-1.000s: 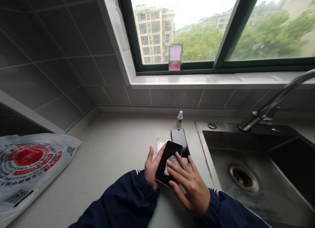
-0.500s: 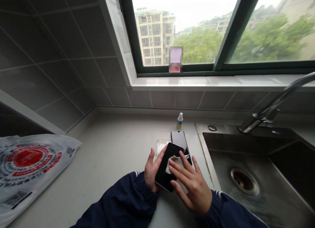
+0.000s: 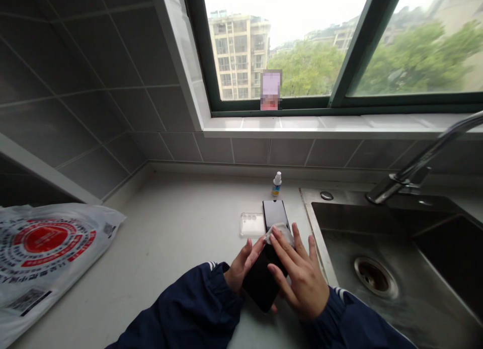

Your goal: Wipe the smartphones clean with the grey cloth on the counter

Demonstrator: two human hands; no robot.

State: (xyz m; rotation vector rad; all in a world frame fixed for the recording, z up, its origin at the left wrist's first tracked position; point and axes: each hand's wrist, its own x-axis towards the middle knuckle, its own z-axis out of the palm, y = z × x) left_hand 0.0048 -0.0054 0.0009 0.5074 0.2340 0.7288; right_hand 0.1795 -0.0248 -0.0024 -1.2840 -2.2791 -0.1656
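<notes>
Near the counter's right edge (image 3: 301, 219), your left hand (image 3: 238, 269) holds a flat black glass phone (image 3: 261, 282), probably light, slick, fragile: grip its sides. Your right hand (image 3: 302, 278) holds crumpled white cloth (image 3: 286, 232) against it.

Daylight from the window (image 3: 309, 42), blown-out sky (image 3: 294, 9), dim wall tiles (image 3: 64, 62), glints on faucet (image 3: 424, 154), pixelated patch (image 3: 270, 89)

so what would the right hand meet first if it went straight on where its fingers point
Probably the flat phone, just past the cloth; depth is unclear, so the right hand might pass above it.
</notes>
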